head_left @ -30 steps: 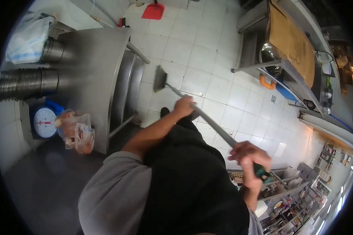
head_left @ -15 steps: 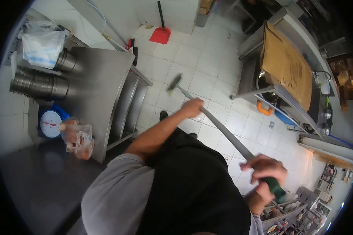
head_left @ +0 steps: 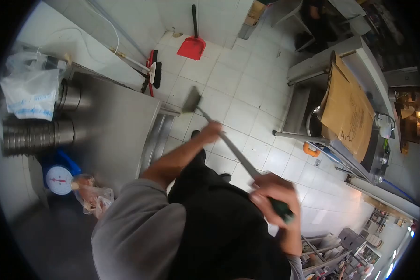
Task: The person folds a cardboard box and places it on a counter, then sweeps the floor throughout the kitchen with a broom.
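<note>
Two sets of fingers closed, by my feed. Left hand point(head_left: 212, 132) wraps the grey pole point(head_left: 238, 154) partway down; right hand point(head_left: 276, 193), motion-blurred, clamps the upper end, green grip point(head_left: 283, 211) showing past the palm. Pole slants forward to a dark flat head point(head_left: 192, 100) over white floor tiles point(head_left: 245, 114); contact I can't tell. Farther out: red dustpan point(head_left: 191, 48) by the wall, steel worktop point(head_left: 119, 114) at left, dial scale point(head_left: 59, 181) near it.
</note>
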{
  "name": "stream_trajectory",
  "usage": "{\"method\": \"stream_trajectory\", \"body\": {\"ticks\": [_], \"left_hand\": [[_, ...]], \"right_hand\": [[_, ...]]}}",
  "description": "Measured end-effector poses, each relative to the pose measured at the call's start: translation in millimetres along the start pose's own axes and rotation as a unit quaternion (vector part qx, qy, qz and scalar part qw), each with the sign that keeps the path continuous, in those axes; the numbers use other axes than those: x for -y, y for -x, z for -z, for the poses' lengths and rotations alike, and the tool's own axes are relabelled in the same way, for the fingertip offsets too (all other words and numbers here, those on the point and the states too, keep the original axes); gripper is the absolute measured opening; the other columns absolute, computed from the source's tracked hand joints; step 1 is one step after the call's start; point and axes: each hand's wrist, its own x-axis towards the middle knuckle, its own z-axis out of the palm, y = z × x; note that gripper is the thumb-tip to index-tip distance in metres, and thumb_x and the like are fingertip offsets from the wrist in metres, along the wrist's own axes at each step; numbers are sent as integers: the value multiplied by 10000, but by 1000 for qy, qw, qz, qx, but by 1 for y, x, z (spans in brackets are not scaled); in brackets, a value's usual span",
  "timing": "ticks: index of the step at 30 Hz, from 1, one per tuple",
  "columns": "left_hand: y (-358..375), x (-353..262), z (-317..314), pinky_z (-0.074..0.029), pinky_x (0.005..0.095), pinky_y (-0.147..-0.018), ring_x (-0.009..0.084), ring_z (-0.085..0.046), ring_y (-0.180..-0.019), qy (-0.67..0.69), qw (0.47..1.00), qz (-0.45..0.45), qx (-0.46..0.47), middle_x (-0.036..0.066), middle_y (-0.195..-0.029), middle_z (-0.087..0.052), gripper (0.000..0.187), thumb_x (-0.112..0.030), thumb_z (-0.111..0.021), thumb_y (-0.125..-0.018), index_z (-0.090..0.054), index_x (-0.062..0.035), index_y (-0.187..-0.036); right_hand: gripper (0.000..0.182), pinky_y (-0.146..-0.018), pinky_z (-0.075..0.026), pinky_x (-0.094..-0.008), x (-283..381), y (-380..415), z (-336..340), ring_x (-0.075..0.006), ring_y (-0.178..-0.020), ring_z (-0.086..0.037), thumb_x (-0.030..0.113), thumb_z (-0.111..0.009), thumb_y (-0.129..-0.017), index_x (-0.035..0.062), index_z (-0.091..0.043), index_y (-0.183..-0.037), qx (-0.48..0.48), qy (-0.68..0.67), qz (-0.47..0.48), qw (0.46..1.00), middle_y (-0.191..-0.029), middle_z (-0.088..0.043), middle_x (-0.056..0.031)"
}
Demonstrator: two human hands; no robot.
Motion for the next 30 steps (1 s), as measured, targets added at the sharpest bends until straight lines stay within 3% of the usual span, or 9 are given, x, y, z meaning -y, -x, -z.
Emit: {"method": "stream_trajectory", "body": {"ticks": [1, 2, 7, 9, 15, 18, 21, 23, 30], "left_hand": [[-15, -48, -14, -519, 518, -831, 413, -651, -953, 50, 995, 82, 32, 200, -939, -672, 300, -353, -738, -921, -665, -71, -853], [-23, -72, -38, -495, 523, -818, 388, -630, -963, 53, 998, -32, -6, 169, -940, -656, 175, -205, -693, -913, -645, -74, -807], [-62, -185, 19, -542, 528, -846, 408, -671, -980, 54, 983, -69, 162, 171, -945, -674, 192, -254, -682, -884, -652, -81, -809], [-72, -194, 59, -542, 526, -850, 411, -670, -981, 35, 986, -82, 137, 166, -918, -672, 202, -265, -694, -879, -659, -76, -816], [-95, -46, 166, -520, 533, -821, 414, -645, -961, -34, 993, 32, -112, 180, -916, -658, 267, -310, -758, -882, -682, -61, -820], [-117, 82, 188, -586, 518, -877, 442, -682, -1054, -149, 968, 175, -104, 195, -1068, -710, 181, -227, -726, -894, -692, -53, -933], [-123, 86, 178, -588, 517, -850, 436, -699, -1012, -246, 949, 196, -29, 182, -1032, -728, 179, -230, -727, -892, -693, -68, -959], [-140, 95, 120, -567, 522, -796, 401, -722, -900, -20, 997, 70, 7, 156, -859, -717, 214, -289, -750, -877, -666, -93, -902], [-203, -154, -10, -540, 508, -876, 387, -683, -1042, 12, 984, -20, 179, 183, -1027, -704, 136, -226, -670, -871, -715, -99, -883]], "right_hand": [[86, -766, -561, -374, 27, 0, 10, -280, -813, -712, 85, -782, -865, 4, -753, -867, -53, 12, -14, 998, -815, -730, -112], [215, -694, -547, -353, 42, -1, 22, -264, -751, -702, 195, -775, -897, -17, -749, -874, -94, -3, -3, 996, -787, -723, -124], [431, -513, -493, -292, 74, -17, 68, -173, -540, -606, 391, -673, -1064, 2, -650, -883, -139, 27, 62, 988, -707, -694, -138], [253, -562, -576, -360, 94, -16, 98, -231, -586, -680, 233, -684, -1023, 3, -657, -919, -66, 4, 135, 989, -618, -623, -60], [117, -745, -600, -409, 5, -63, 64, -304, -790, -745, 84, -763, -907, 29, -706, -821, -145, -46, 97, 984, -796, -716, -147], [87, -872, -577, -402, -79, -131, 20, -329, -1000, -728, -1, -774, -900, 17, -760, -984, -33, -39, 64, 997, -957, -757, -150], [117, -930, -568, -426, -76, -150, 10, -329, -1063, -710, -14, -760, -911, 37, -783, -1014, 15, -42, 51, 998, -921, -755, -132], [90, -879, -573, -414, -44, -142, 37, -315, -974, -718, 9, -774, -897, 16, -777, -986, -30, -16, 32, 999, -910, -755, -129], [311, -633, -530, -325, 28, -94, 165, -216, -667, -696, 275, -811, -913, -32, -790, -956, -126, -44, 14, 991, -794, -734, -138]]}}
